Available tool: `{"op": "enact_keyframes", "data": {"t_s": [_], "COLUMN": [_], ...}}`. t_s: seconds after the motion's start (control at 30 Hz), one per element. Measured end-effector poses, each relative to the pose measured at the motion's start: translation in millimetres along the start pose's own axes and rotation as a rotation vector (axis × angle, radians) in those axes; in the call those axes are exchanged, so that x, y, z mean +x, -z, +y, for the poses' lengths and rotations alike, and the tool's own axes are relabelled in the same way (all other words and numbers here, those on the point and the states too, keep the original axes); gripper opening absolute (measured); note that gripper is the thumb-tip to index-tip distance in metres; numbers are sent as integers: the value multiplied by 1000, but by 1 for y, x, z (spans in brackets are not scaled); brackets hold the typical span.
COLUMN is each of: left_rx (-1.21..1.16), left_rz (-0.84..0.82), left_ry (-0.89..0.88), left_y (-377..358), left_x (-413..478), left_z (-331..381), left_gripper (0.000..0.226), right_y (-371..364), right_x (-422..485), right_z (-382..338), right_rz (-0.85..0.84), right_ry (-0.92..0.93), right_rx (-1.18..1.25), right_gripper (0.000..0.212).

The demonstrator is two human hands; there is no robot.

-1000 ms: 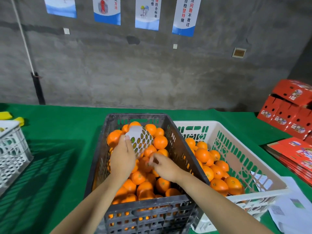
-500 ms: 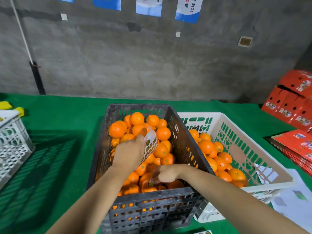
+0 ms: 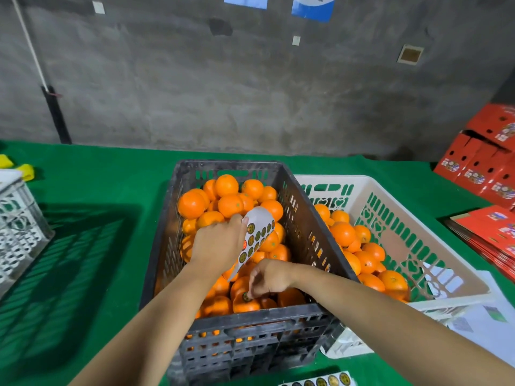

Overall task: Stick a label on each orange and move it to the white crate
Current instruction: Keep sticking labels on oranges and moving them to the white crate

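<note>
A black crate (image 3: 250, 316) full of oranges stands in front of me on the green table. My left hand (image 3: 217, 243) grips a curled white label sheet (image 3: 257, 235) above the oranges. My right hand (image 3: 269, 275) reaches down near the crate's front wall. Its curled thumb and forefinger tips pinch a round label (image 3: 246, 296) against an orange (image 3: 245, 305). The white crate (image 3: 418, 207) stands touching the black crate's right side and holds several oranges.
Another white crate (image 3: 16, 227) sits at the left edge, with yellow objects (image 3: 25, 171) behind it. Red cartons (image 3: 485, 162) are stacked at the right, flat red cartons (image 3: 490, 235) below them. Papers (image 3: 479, 330) and a label strip (image 3: 320, 381) lie near me.
My right hand dropped from beside the label sheet to an orange near the crate's front wall. My left hand lowered the sheet a little and turned it.
</note>
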State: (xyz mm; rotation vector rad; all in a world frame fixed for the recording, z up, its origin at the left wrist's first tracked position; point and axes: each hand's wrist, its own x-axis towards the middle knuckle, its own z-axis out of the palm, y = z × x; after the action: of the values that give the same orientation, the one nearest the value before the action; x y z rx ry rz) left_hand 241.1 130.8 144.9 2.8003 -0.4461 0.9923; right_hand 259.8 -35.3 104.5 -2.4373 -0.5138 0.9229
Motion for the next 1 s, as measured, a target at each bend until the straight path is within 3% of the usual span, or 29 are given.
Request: {"op": "enact_keyframes", "data": {"t_s": [0.1,0.27,0.37,0.43,0.9,1.0], "left_rx": [-9,-32,-32,-29,-65,-66], "left_rz": [7,-23,-61,-87,-120,-128], "left_ry": [14,48,70,81,114,110], "left_y": [0,0,-1,-1,-2,-1], "left_x": [1,-1,-1,-1,-1,-1], "left_z": [2,1,0,0,2,3], "left_gripper": [31,34,31,31,34,33], "right_y": [1,-3,-5,-4,-1,-2], "right_x": [1,1,4,2,3,3], "right_z": [1,1,2,0,0,3], "right_rz": [14,-136,-145,-158,-182,-247], "right_ry": [-70,-157,-176,-174,-127,-105], "right_rx": [24,-24,3,-34,-109,-162], "right_gripper": [28,25,56,66,35,45]}}
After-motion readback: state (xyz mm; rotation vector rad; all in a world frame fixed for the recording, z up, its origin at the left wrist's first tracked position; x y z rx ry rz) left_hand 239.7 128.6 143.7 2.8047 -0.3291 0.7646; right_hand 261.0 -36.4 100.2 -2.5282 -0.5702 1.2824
